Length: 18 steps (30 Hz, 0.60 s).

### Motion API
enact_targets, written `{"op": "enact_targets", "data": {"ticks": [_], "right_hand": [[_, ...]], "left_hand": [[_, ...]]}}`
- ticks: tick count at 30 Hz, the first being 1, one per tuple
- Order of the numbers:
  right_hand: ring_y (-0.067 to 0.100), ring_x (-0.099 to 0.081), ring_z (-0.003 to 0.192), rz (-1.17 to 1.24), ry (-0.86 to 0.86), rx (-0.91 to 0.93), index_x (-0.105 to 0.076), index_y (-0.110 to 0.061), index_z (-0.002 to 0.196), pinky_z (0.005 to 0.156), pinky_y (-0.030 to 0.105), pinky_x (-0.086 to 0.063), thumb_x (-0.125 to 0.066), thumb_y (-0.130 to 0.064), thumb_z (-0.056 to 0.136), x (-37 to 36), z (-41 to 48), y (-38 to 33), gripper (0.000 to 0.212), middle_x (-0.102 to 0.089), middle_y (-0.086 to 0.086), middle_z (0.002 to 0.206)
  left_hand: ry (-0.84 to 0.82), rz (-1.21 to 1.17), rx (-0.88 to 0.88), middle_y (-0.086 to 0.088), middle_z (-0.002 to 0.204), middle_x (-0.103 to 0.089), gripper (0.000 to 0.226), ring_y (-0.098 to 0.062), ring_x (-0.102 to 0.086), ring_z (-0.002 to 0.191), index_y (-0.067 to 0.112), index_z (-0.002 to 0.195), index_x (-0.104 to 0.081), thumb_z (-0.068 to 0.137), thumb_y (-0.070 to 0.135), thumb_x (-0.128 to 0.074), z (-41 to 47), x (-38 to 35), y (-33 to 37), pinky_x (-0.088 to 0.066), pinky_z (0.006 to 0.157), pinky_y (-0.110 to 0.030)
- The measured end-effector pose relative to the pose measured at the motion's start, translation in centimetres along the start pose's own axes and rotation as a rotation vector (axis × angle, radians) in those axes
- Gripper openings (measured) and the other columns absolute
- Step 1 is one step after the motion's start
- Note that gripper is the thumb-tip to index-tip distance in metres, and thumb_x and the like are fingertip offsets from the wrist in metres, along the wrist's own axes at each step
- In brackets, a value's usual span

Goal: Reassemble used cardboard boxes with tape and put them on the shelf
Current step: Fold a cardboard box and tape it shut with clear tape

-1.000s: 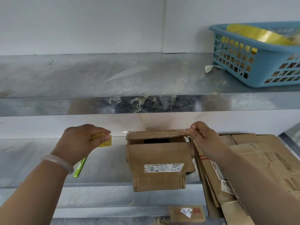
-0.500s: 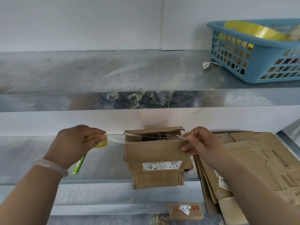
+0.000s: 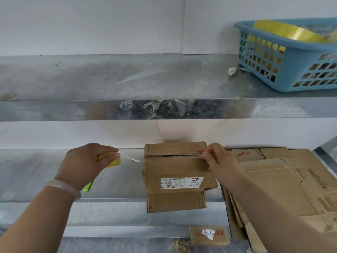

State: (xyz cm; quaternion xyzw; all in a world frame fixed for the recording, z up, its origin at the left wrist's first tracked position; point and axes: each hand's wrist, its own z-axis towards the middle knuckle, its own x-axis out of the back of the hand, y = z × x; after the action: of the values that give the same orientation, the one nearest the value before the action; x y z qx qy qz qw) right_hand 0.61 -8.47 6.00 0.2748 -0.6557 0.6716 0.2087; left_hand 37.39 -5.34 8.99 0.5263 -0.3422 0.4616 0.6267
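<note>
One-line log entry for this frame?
step: taping top seam | left hand: grips yellow tape roll | right hand: pinches clear tape strip at cardboard box right edge | box rests on metal shelf

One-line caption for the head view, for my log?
Left hand holds the tape roll; right hand pinches the strip stretched over the box seam on a shelf.

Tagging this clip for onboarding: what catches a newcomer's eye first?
Mid lower shelf: a cardboard box, clear tape stretched over its top seam from the yellow tape roll gripped in the left hand to the right hand, which pinches the tape's end. Top right, a blue basket sits on the upper shelf; flattened cardboard is stacked right of the box.
</note>
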Motion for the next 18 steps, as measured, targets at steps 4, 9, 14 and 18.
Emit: {"op": "enact_targets", "data": {"ticks": [4, 9, 14, 18], "right_hand": [[0.012, -0.064, 0.087, -0.039, -0.014, -0.102, -0.051, -0.028, 0.092, 0.081, 0.042, -0.058, -0.047, -0.034, 0.102, 0.1, 0.9, -0.5, 0.012, -0.068, -0.012, 0.099], [0.009, -0.068, 0.093, 0.147, -0.026, -0.23, -0.054, -0.019, 0.097, 0.075, 0.036, -0.062, -0.049, -0.026, 0.102, 0.3, 2.3, -1.1, 0.01, -0.069, -0.003, 0.097], [0.014, -0.071, 0.091, 0.343, -0.062, -0.361, -0.053, -0.009, 0.104, 0.076, 0.039, -0.062, -0.046, -0.021, 0.104, 0.6, 3.1, -1.4, 0.014, -0.074, 0.004, 0.1], [0.014, -0.072, 0.09, 0.466, -0.04, -0.411, -0.051, -0.006, 0.112, 0.068, 0.031, -0.061, -0.043, -0.021, 0.106, 0.8, 2.8, -1.5, 0.017, -0.074, 0.007, 0.098]], "left_hand": [[-0.019, 0.032, 0.027, 0.018, 0.091, -0.063, 0.067, -0.008, -0.059, 0.088, 0.047, 0.1, -0.071, 0.067, 0.082, -0.024, -0.1, -0.5, 0.0, -0.042, 0.081, -0.029], [-0.114, 0.087, 0.066, 0.018, 0.106, -0.066, 0.056, -0.011, -0.061, 0.104, 0.049, 0.102, -0.07, 0.071, 0.076, -0.033, 0.8, -1.0, 0.5, -0.041, 0.087, -0.03], [-0.228, -0.029, 0.048, 0.025, 0.088, -0.059, 0.042, -0.003, -0.058, 0.095, 0.06, 0.087, -0.063, 0.064, 0.083, -0.035, 1.9, -0.9, 0.5, -0.044, 0.093, -0.034], [-0.321, -0.221, 0.0, 0.023, 0.086, -0.06, 0.016, 0.008, -0.054, 0.087, 0.078, 0.089, -0.054, 0.076, 0.075, -0.045, 2.7, -0.2, 0.5, -0.039, 0.079, -0.021]]}}
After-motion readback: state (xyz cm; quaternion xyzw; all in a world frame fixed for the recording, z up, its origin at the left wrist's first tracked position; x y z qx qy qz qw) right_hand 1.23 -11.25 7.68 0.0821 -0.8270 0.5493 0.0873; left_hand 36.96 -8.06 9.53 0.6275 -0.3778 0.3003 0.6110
